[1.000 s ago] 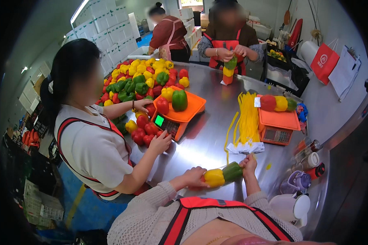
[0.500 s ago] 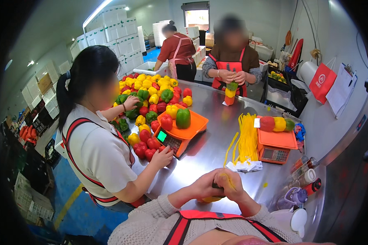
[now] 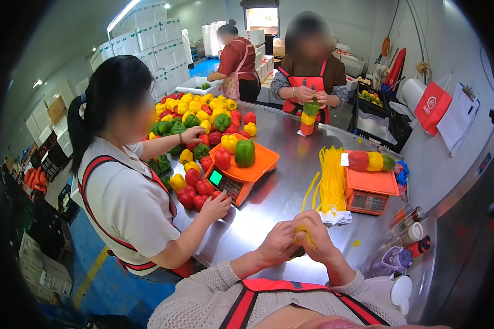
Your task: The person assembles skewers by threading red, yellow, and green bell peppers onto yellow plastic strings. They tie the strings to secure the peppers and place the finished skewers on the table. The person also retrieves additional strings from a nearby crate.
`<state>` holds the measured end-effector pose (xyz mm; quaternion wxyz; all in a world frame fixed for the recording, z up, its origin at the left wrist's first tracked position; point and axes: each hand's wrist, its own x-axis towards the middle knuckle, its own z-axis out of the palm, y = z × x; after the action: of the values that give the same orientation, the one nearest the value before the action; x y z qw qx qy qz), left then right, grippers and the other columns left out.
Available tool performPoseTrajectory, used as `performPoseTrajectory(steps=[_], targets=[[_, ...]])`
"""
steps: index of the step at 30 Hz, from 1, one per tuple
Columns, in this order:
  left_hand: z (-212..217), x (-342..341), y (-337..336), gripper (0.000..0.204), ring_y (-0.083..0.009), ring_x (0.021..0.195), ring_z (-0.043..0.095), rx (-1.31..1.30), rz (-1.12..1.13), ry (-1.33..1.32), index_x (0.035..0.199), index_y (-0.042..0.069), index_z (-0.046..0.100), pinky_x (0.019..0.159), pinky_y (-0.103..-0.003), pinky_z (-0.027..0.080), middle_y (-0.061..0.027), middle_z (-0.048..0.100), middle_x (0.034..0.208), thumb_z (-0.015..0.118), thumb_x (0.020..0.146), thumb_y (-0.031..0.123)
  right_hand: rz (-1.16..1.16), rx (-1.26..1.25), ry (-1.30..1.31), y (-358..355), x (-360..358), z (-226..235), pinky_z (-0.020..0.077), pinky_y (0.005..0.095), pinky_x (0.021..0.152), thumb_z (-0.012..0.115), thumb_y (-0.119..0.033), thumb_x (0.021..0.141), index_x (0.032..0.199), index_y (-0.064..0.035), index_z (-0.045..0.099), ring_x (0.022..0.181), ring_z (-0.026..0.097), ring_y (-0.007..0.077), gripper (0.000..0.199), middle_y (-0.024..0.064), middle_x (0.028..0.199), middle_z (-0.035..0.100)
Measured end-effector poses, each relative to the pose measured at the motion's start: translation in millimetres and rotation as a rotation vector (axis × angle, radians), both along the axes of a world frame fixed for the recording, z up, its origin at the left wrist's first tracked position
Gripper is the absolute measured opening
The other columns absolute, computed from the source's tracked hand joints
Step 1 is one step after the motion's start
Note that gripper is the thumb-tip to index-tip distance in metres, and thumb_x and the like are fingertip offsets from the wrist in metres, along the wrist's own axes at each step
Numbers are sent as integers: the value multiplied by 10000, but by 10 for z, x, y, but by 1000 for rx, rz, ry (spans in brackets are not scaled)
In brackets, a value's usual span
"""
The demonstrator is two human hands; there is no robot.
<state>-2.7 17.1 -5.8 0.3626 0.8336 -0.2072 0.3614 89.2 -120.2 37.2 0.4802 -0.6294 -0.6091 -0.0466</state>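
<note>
My left hand (image 3: 274,243) and my right hand (image 3: 320,243) meet in front of my chest, above the steel table's near edge, fingers closed. Both grip a yellow mesh bag (image 3: 306,234), bunched between them and partly over the right fingers. A dark green patch (image 3: 298,253), perhaps a pepper, shows just under the hands; whatever else hangs below is hidden. Ahead of my right hand lies a bundle of yellow mesh bags (image 3: 332,178) with white tags. Beside it, an orange scale (image 3: 366,202) carries a netted row of red, yellow and green peppers (image 3: 374,161).
At left, a co-worker (image 3: 129,186) reaches over the bell pepper pile (image 3: 203,118), near a second orange scale (image 3: 258,167) holding peppers. Another person (image 3: 307,71) across the steel table (image 3: 280,203) holds netted peppers (image 3: 309,115). Bottles (image 3: 392,261) line the right edge.
My hands have risen slightly and tilted, still gripping the mesh. The yellow shape beneath them is now hidden. The left co-worker's far hand has shifted right over the peppers.
</note>
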Motion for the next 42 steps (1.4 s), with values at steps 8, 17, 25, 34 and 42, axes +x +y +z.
performPoseTrajectory(steps=[8,17,25,34,42], targets=[[29,71,-32,177,-318,964,623,-215,127,42,1024,38,665,887,-421,445,-122,675,1022,560,937,151,-146,55,206,-103,116,-67,490,336,732,737,-11,761,912,-22,670,807,605,264,166,114,857,622],[56,121,-31,264,-178,1017,628,-900,2,301,1161,-7,637,921,-299,481,-122,665,1160,477,1018,148,-267,91,374,-118,203,-70,455,273,670,644,-22,882,928,0,668,724,569,164,56,69,799,614],[115,117,31,276,-212,1148,598,-960,-178,213,1216,-26,563,996,-316,467,-182,614,1275,427,1045,142,31,214,1255,-41,328,-493,400,229,625,522,-204,1021,999,6,648,668,472,80,246,-11,734,516],[90,97,109,246,-224,953,600,-1032,-482,237,1022,25,529,966,-387,449,-77,588,836,366,1069,202,140,283,1505,34,390,-493,352,198,532,481,-228,1041,1007,0,617,554,379,54,268,74,837,637],[136,166,58,254,-73,642,417,-905,-139,448,1185,12,515,597,-229,363,44,449,717,408,1053,201,235,196,1282,-15,321,-311,325,189,554,513,-139,1004,1077,-19,577,588,385,55,155,-9,747,482]])
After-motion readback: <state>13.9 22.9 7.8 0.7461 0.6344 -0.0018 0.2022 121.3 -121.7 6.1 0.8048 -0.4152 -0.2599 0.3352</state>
